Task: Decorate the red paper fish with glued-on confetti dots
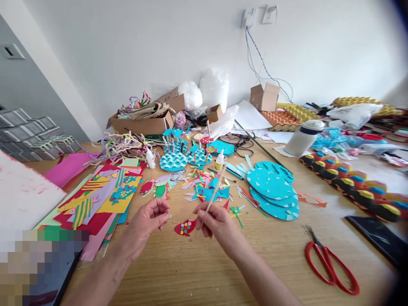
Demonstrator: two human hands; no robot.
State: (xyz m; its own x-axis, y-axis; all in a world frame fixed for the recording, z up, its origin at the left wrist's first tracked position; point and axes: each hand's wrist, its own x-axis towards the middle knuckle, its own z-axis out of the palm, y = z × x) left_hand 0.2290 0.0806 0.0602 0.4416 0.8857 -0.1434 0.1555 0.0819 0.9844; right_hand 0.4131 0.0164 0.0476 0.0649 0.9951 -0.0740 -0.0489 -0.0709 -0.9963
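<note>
My right hand [214,217] grips a thin pale stick [216,187], which slants up and away to the right. Just left of those fingers a red paper fish [182,228] with coloured dots lies on the table. My left hand [153,214] is held to the left of the fish, thumb and forefinger pressed together; whatever may be between them is too small to make out. Beyond both hands are more paper fish [161,190], a heap of paper scraps [207,193] and a small glue bottle [219,160] with a yellow label.
Red-handled scissors [331,265] lie at the right front, with a black phone-like slab [376,238] behind them. Blue cardboard discs [274,199] are stacked right of centre. Coloured paper sheets [95,199] spread at left. A white bottle [302,138] stands farther back.
</note>
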